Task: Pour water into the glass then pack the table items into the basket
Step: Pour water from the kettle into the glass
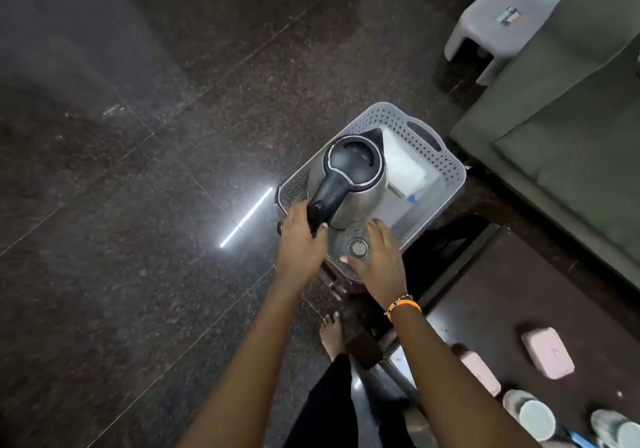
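A steel kettle [360,174] with a black lid and handle is inside the grey perforated basket [446,167], over its near end. My left hand [301,236] is shut on the kettle's black handle. Just below the kettle lies its round base [356,248] with a metal centre, at the basket's near edge. My right hand [381,257] rests on that base with fingers spread. White folded items [405,167] lie in the basket beyond the kettle. No glass shows clearly near the basket.
The basket sits on a small dark stand on the speckled floor. A dark table [502,309] at lower right carries two pink boxes [547,352] and two pale cups [533,416]. A green sofa [571,118] and a white stool [491,28] stand at right.
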The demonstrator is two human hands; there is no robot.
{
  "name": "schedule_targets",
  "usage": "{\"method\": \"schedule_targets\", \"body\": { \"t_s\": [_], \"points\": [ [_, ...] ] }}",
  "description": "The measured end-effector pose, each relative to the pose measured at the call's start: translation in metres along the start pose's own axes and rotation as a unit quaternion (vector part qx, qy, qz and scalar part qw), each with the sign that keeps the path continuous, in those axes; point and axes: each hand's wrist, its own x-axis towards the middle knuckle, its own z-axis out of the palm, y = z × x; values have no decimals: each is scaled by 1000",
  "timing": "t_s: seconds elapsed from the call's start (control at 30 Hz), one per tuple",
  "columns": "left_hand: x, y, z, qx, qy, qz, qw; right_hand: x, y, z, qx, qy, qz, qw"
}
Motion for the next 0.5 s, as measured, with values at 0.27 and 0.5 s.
{"method": "schedule_targets", "body": {
  "t_s": [0.27, 0.5],
  "points": [
    [35, -2, 3, -144, -60, -88, 984, 10, 3, 17, 21, 10, 17, 1000],
    [26, -3, 6, -116, -3, -42, 992, -4, 9, 4, 68, 75, 3, 995]
  ]
}}
